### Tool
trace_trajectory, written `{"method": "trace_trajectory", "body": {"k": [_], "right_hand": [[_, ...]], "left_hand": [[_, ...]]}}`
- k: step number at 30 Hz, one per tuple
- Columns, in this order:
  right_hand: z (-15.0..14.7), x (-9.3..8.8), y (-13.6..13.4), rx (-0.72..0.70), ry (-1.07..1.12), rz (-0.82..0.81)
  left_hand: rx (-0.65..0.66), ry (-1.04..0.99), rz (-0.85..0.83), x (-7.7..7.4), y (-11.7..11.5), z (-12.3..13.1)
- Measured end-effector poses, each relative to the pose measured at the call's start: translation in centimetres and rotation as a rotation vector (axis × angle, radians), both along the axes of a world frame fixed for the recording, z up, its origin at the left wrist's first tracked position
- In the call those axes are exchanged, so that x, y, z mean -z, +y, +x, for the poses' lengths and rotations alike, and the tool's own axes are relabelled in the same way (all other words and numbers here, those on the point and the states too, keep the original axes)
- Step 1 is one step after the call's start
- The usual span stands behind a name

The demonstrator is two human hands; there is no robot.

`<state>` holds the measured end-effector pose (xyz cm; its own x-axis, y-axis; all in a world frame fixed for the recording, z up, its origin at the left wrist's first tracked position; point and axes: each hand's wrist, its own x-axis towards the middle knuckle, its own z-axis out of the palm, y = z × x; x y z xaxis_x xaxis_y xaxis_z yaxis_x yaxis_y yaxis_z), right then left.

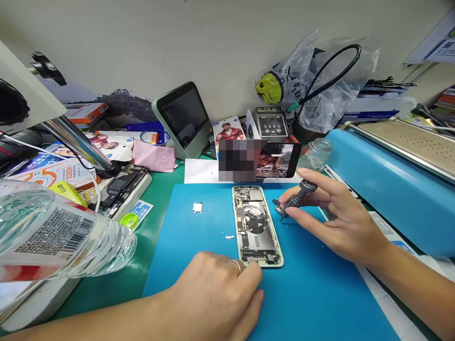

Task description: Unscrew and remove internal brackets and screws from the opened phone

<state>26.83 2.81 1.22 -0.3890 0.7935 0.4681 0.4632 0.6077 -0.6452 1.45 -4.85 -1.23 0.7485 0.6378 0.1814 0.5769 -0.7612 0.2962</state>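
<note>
An opened phone (pixel 265 241) lies face up on a blue mat (pixel 199 241), its inner boards and a round black coil showing. My left hand (pixel 223 293) is closed at the phone's lower left corner, its curled fingers against the bottom edge; the thumb is hidden. Right of the phone, my right hand (pixel 330 213) pinches a dark short-handled screwdriver (pixel 304 192), tilted with its tip down. Between the same fingertips sits a small black and silver phone part (pixel 279 207), just above the mat. Left of the phone lie a small silver metal piece (pixel 197 207) and a tiny white piece (pixel 229 237).
A large clear water bottle (pixel 71 237) fills the near left. Behind the mat, a phone (pixel 279 160) leans upright with a picture playing. A smart display (pixel 185 118), a soldering station (pixel 272 124) and a glass jar (pixel 318 152) stand behind. A blue machine (pixel 384 189) borders the right.
</note>
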Motion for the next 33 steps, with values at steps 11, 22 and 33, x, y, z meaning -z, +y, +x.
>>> {"method": "trace_trajectory", "body": {"k": [11, 22, 33], "right_hand": [[-0.2, 0.1, -0.1, -0.024, 0.040, 0.017], [0.0, 0.7, 0.0, -0.032, 0.067, -0.039], [0.1, 0.6, 0.1, -0.041, 0.046, -0.051]], "left_hand": [[0.028, -0.010, 0.124, 0.1, -0.1, 0.1], [0.028, -0.075, 0.144, 0.9, -0.2, 0.2], [0.033, -0.111, 0.200, 1.1, -0.2, 0.1]]}}
